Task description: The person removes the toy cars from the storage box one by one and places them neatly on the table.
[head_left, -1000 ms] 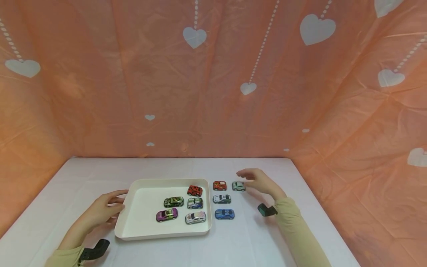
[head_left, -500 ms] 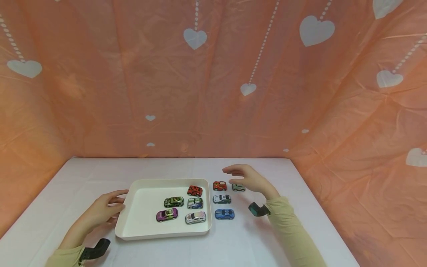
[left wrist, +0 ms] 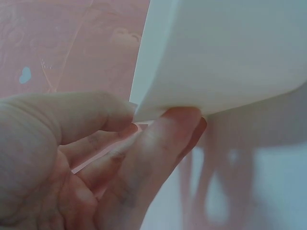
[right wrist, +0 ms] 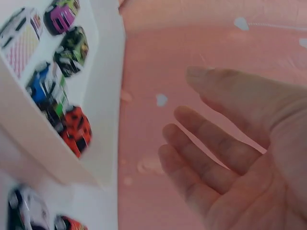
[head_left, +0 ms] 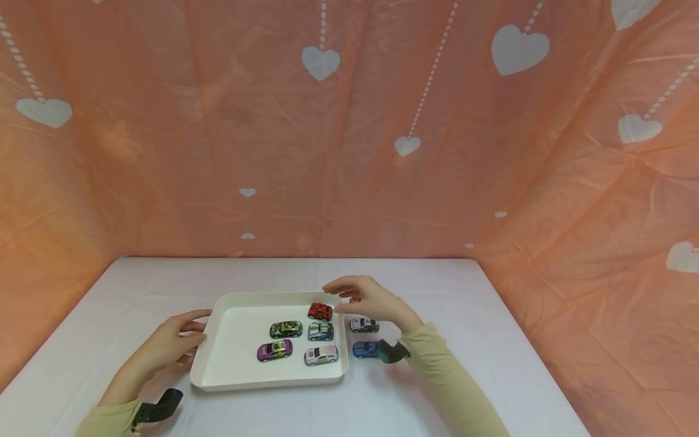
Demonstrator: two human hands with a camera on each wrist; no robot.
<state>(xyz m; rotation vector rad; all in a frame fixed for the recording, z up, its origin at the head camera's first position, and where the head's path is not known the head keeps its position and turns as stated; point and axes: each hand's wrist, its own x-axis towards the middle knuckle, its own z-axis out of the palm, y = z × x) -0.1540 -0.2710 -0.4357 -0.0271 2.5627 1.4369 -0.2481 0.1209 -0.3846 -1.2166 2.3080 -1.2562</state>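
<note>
My left hand (head_left: 166, 346) holds the left side of a white tray (head_left: 232, 346); in the left wrist view, thumb and finger pinch the edge of the tray (left wrist: 216, 57). Inside it sit a red toy car with black spots (head_left: 320, 311), a green camouflage toy car (head_left: 286, 329), a purple toy car (head_left: 275, 350), a blue-green toy car (head_left: 320, 331) and a white-pink toy car (head_left: 321, 355). Above the tray's far right corner hovers my right hand (head_left: 374, 300), fingers extended with nothing in them, near the red spotted car (right wrist: 76, 129).
Right of the tray stand a white toy car (head_left: 363, 325), a blue toy car (head_left: 364, 349) partly behind the wrist camera, and an orange-red toy car (head_left: 355, 299) mostly covered by my right hand. An orange curtain (head_left: 306, 152) backs the white table (head_left: 448, 291).
My right hand has moved left, from beside the pale green car to the tray's far right corner, and now hides that car. The left hand and tray stay nearly put.
</note>
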